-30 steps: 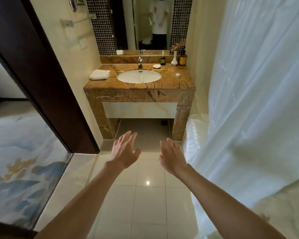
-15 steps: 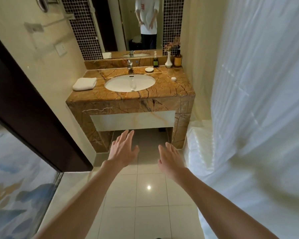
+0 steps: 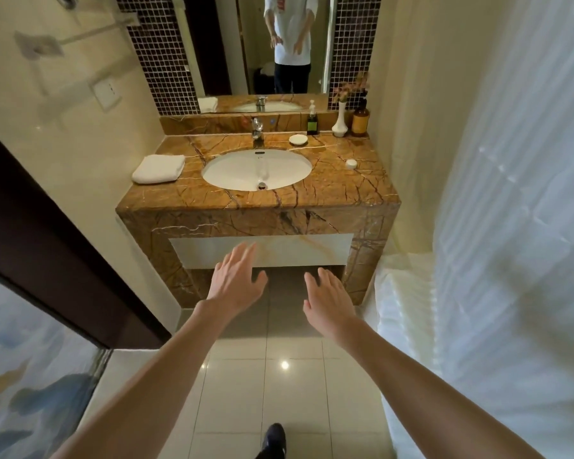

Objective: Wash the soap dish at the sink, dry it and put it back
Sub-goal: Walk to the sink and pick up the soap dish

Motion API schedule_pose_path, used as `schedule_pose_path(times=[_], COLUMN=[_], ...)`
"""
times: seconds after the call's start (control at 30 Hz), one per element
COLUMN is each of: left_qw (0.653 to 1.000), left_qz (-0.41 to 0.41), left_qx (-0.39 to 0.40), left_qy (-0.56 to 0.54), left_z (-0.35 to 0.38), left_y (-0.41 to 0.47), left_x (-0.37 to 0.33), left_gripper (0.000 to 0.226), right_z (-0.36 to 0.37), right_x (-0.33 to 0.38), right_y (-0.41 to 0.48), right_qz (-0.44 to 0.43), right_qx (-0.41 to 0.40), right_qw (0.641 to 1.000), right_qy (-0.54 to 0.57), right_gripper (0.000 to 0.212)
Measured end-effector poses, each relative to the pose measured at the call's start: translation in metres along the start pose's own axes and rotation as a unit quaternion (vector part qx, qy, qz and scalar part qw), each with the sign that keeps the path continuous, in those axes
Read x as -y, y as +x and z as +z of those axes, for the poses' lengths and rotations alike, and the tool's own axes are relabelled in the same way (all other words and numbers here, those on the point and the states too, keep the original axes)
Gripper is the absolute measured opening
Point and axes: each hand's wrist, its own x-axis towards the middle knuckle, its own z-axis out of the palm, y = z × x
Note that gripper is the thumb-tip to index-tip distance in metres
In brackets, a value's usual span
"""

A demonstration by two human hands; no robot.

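A: White soap dish (image 3: 298,139) location?
B: On the brown marble counter (image 3: 328,190), behind the sink (image 3: 257,169), right of the tap (image 3: 257,129). Folded towel (image 3: 158,168) at counter's left.
A: Hands?
B: Left hand (image 3: 234,280) and right hand (image 3: 328,298) both spread wide, empty, held out below the counter front.

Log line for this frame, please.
phase: approach | left hand: open, empty | right hand: open, empty | soap dish: on counter, untouched | towel: folded
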Motion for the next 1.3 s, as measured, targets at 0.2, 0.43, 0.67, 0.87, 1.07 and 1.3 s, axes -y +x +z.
schedule_pose_path(times=[0.2, 0.43, 0.67, 0.87, 1.07, 1.3], left_qw=[1.000, 0.998, 0.995, 0.995, 0.994, 0.994], left_qz=[0.012, 0.054, 0.092, 0.088, 0.093, 0.077], left_qx=[0.018, 0.037, 0.039, 0.051, 0.052, 0.071], left_qy=[-0.013, -0.021, -0.018, 0.016, 0.035, 0.030], left_z=[0.001, 0.012, 0.036, 0.060, 0.073, 0.087], left_y=[0.084, 0.164, 0.247, 0.333, 0.409, 0.475], left_x=[0.028, 0.039, 0.030, 0.022, 0.013, 0.008], left_gripper=[0.068, 0.069, 0.063, 0.063, 0.066, 0.065], right_z=[-0.008, -0.016, -0.009, -0.014, -0.034, -0.033], right_x=[-0.008, -0.022, -0.063, -0.097, -0.136, -0.160], right_y=[0.078, 0.143, 0.209, 0.290, 0.362, 0.433], right_qz=[0.020, 0.066, 0.080, 0.088, 0.067, 0.071], right_qx=[-0.008, -0.032, -0.026, -0.046, -0.064, -0.042], right_qw=[0.999, 0.997, 0.996, 0.995, 0.996, 0.997], right_qy=[-0.030, -0.018, -0.033, -0.012, -0.009, 0.002], right_gripper=[0.059, 0.055, 0.056, 0.061, 0.051, 0.053])
